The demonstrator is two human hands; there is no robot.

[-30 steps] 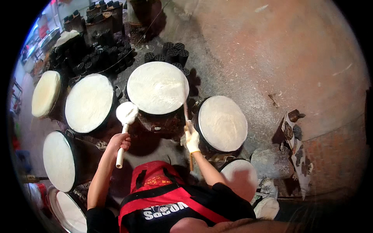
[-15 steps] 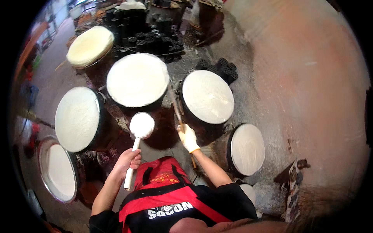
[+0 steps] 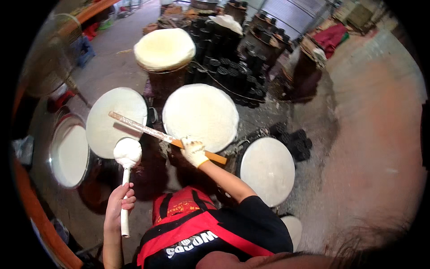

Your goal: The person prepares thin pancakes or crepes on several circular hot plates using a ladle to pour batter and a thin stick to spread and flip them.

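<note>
Here, left hand (image 3: pixel 119 204) low, wrapped round a white ladle (image 3: pixel 127 153), gloved right hand (image 3: pixel 194 152) angled leftward, clasping a flat stick (image 3: pixel 145 128)

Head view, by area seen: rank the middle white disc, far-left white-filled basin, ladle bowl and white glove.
1. Middle white disc
2. Far-left basin
3. Ladle bowl and white glove: too alike to rank

A stained floor (image 3: pixel 371 157), gray giving way to reddish brown, stretches past a standing fan (image 3: pixel 47 65) at left toward a pale ribbed panel (image 3: pixel 293 15)
</note>
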